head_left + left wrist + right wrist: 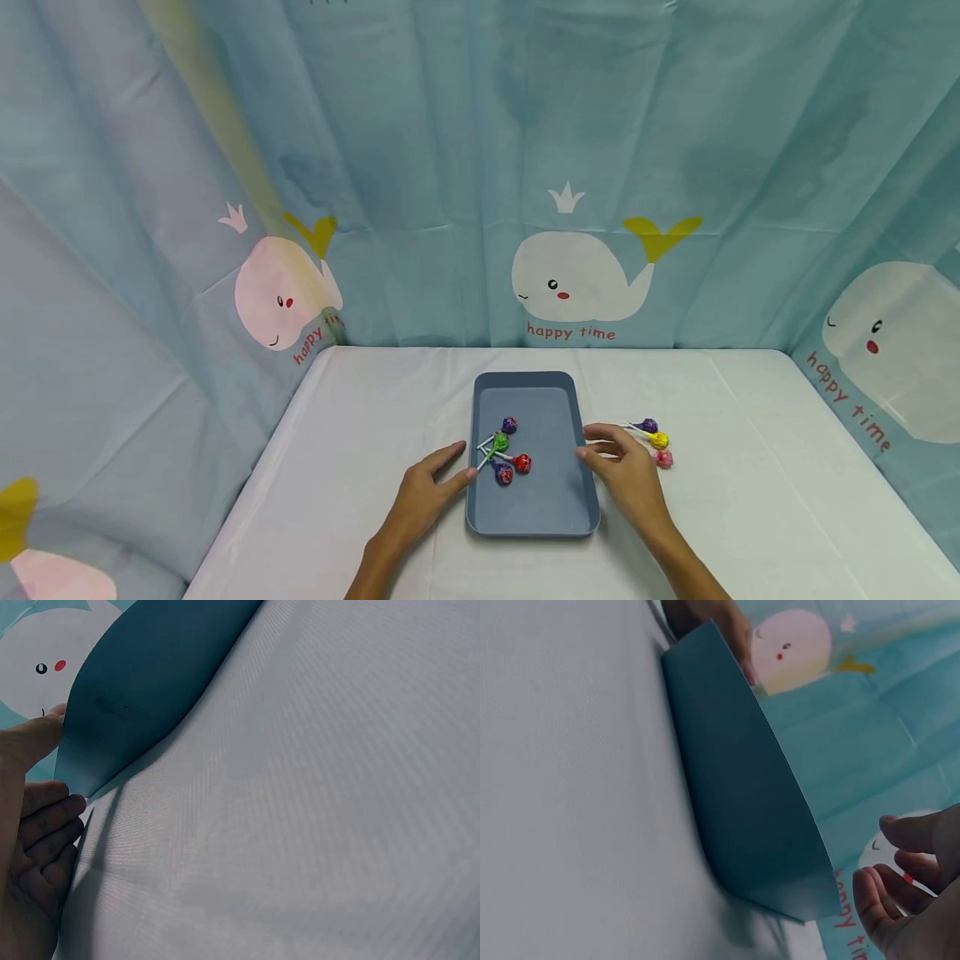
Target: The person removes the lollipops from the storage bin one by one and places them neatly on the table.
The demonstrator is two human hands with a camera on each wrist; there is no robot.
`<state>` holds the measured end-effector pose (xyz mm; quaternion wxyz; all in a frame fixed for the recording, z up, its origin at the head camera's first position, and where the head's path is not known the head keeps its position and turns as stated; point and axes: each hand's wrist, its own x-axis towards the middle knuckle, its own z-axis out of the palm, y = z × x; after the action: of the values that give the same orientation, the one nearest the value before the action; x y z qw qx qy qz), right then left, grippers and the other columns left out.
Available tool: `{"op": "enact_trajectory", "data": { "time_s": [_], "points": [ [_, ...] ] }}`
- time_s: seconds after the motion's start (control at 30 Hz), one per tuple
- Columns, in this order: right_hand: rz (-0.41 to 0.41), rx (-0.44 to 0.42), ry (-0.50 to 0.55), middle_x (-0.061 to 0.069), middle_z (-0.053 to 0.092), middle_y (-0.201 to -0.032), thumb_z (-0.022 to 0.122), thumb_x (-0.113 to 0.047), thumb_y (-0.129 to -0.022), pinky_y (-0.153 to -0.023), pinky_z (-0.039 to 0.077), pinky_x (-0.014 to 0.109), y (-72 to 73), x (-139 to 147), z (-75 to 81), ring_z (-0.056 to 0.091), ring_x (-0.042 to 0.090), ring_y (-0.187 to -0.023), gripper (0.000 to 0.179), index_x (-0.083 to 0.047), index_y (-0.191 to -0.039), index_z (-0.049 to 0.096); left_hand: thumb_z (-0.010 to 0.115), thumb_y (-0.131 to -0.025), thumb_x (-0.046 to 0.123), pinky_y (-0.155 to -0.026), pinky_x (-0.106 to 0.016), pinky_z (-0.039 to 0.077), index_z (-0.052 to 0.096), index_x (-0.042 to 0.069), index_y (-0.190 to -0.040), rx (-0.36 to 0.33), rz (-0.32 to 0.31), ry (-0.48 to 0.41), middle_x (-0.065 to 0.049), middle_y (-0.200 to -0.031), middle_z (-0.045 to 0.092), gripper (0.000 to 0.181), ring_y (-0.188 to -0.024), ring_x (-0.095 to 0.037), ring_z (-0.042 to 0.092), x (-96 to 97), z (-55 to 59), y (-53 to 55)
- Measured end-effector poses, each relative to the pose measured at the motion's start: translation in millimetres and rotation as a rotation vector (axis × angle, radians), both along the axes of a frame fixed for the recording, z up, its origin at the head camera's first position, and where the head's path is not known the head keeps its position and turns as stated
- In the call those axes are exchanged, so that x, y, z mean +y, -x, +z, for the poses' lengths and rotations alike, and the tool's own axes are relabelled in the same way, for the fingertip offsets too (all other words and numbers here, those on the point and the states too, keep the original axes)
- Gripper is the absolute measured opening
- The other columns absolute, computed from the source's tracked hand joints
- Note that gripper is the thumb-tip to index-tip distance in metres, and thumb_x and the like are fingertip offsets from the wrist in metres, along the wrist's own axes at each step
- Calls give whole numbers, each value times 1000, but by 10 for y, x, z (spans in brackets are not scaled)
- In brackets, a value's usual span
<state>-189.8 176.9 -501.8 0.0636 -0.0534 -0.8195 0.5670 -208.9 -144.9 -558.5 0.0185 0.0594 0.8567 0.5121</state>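
Note:
A grey-blue rectangular tray lies on the white table, longer front to back. Several lollipops are gathered in its left half: a green one, a red one and purple ones. At the tray's left wall is my left hand, its thumb at the rim and its other fingers outside, loosely extended. Close to the right rim hovers my right hand, fingers loosely bent with nothing between them; the right wrist view shows a gap from the tray.
Just right of my right hand lie a purple lollipop, a yellow lollipop and a pink lollipop. A blue curtain printed with whales hangs behind the table and along both sides.

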Motion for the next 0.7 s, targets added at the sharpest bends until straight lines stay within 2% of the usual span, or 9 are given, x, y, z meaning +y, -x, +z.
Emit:
{"op": "enact_trajectory", "data": {
  "time_s": [0.13,0.37,0.7],
  "points": [
    [8,-10,14,12,73,-129,83,-21,-95,-88,63,22,5,-76,-15,74,24,-110,39,-9,-130,72,79,-91,57,-126,-58,37,64,22,-149,-1,3,7,-2,-154,61,70,-151,-34,47,0,-2,3],
    [34,9,10,10,75,-126,84,-18,-93,-87,57,13,41,-211,-49,74,20,-108,37,-9,-128,73,77,-93,57,-126,-60,35,63,21,-149,9,-3,13,-3,-154,60,67,-151,-36,47,3,-2,6],
    [67,39,10,9,76,-122,85,-14,-91,-86,61,20,94,-421,-142,74,19,-104,36,-7,-124,74,77,-93,57,-125,-61,35,64,22,-149,3,-4,12,-3,-154,60,67,-151,-36,46,-3,0,6]
  ]
}}
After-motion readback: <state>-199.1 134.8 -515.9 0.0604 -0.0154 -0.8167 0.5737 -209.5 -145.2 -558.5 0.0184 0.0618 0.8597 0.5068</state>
